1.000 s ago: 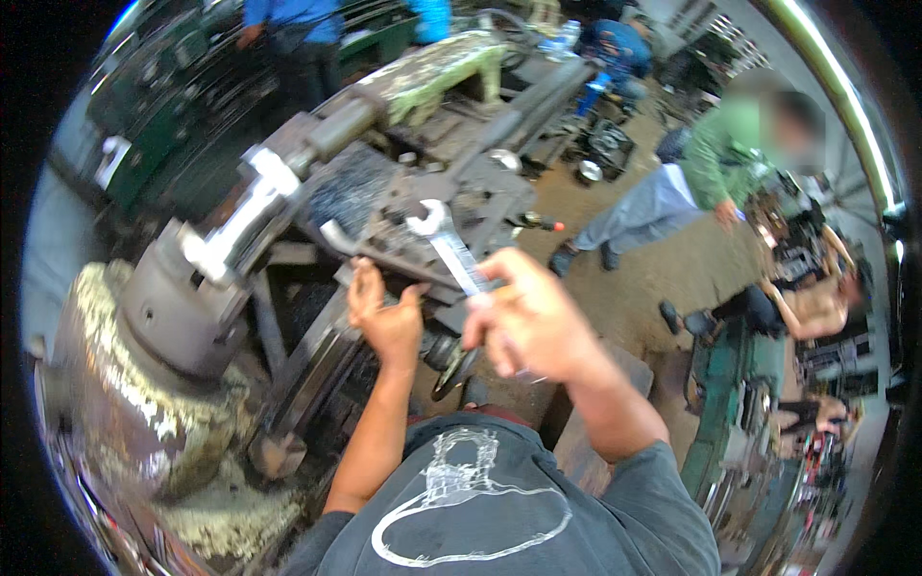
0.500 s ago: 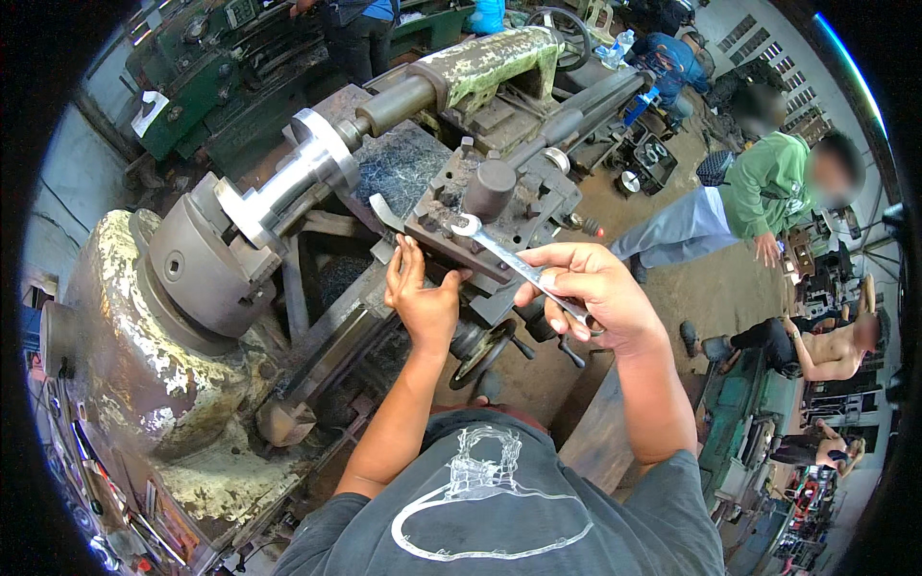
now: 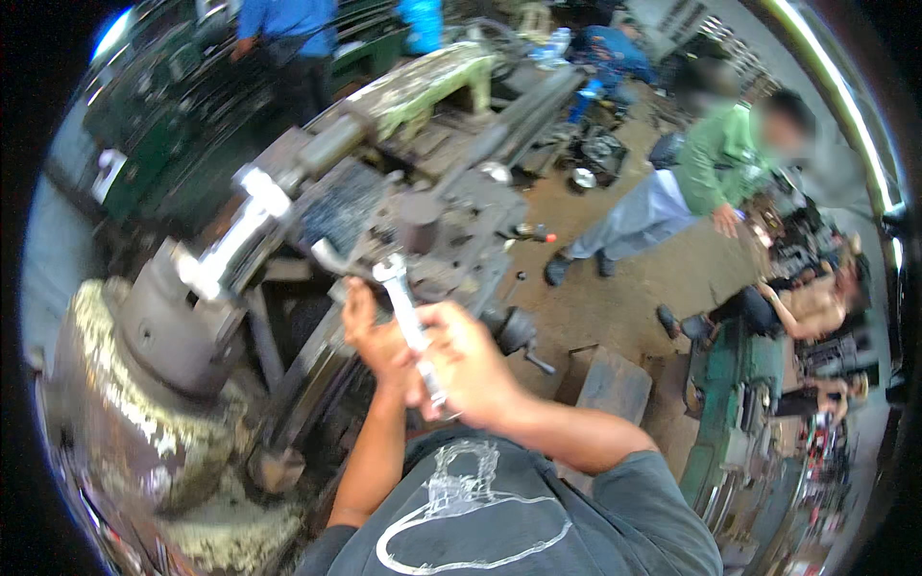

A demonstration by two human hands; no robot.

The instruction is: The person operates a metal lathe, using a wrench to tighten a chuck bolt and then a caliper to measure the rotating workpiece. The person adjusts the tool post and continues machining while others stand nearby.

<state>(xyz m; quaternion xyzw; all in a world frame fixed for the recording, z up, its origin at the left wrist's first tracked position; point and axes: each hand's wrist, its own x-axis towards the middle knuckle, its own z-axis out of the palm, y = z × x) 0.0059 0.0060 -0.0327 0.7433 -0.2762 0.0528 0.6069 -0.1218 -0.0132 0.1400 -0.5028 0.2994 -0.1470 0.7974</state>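
Clearly largest, a lathe in chipped pale paint, set diagonally across the left and centre of view. Behind it, at upper left, a dark green machine. Over to the right, standing well apart from the lathe, a person in a green top and greyish trousers. At lower centre, a dark grey T-shirt on the wearer, printed in front with a white line drawing. Next, a carriage on the lathe, then a grey chuck holding a shiny stepped workpiece. On the dark green machine, a white sheet, too blurred for reading any writing. On the carriage, a dark upright cylinder. In front of it, a right hand, fingers clamped on a spanner, and a left hand, partly covered, fingers raised close together near the carriage edge; impossible to make out, through blur and overlap, any contact or grip there. Smallest, the bright metal spanner, slanting head-up toward the cylinder, too blurred for reading any stamping.
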